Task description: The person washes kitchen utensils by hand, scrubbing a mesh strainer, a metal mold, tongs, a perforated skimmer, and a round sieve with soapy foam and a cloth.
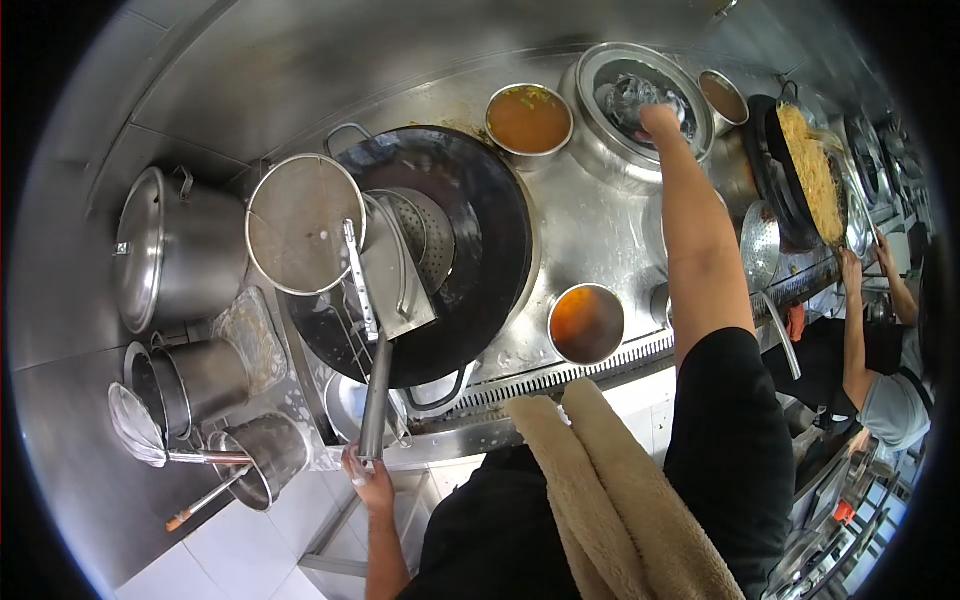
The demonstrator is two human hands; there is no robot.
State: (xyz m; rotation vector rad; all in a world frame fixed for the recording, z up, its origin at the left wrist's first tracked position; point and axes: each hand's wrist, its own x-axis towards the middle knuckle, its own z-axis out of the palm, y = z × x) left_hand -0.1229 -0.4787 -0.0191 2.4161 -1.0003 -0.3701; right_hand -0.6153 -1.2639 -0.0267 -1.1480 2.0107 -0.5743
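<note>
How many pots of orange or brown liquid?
3: one beside the black wok, one by the slotted grate, one right of the right hand. The right arm may hide more.

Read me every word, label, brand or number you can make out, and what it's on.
No text can be read here.
The wok, lidded stockpot and towel show no lettering that I can make out.
The far-right items beside the co-worker are too small and blurred to tell.

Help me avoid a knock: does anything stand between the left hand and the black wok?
Yes: the counter's front edge lies between them, and a long metal handle reaches over it from above the black wok to the left hand.
</note>
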